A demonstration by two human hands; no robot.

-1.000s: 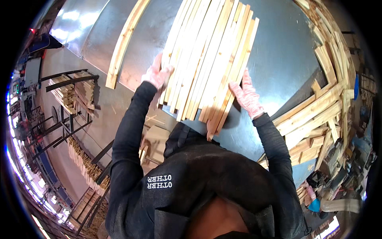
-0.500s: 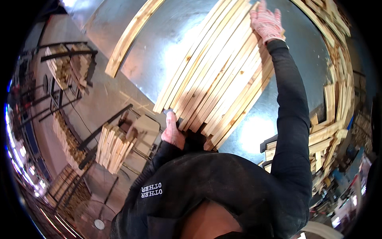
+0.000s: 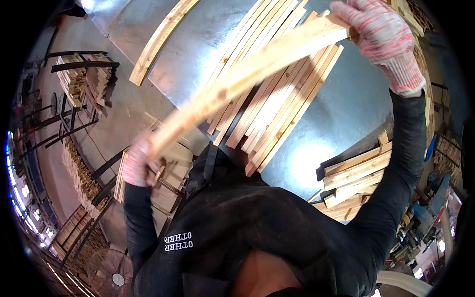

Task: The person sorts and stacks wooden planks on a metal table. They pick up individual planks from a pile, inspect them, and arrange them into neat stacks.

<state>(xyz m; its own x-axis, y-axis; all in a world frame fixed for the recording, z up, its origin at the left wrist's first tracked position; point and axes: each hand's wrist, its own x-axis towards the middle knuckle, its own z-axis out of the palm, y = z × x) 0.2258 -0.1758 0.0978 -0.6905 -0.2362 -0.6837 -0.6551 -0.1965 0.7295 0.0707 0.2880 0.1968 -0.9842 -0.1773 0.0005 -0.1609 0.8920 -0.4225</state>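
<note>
A long pale wooden strip (image 3: 247, 72) is held up slantwise above the table, rising from lower left to upper right. My left hand (image 3: 138, 161), in a pink-and-white knit glove and slightly blurred, is closed around its lower end. At the upper end my right hand (image 3: 383, 37), gloved alike, grips the strip, some fingers hidden behind the wood. Beneath it, several similar wooden strips (image 3: 292, 106) lie side by side on the shiny metal table (image 3: 316, 148), partly covered by the raised one.
One separate strip (image 3: 161, 39) lies at the table's far left edge. Shorter wood pieces (image 3: 358, 173) are piled by my right forearm. On the left, black metal racks (image 3: 84, 64) hold stacked wood, and a round fan (image 3: 111, 270) stands at lower left.
Both hands have lifted a strip off the row. My left hand has moved left and down, away from the table edge; the right has moved right. The row now shows a gap.
</note>
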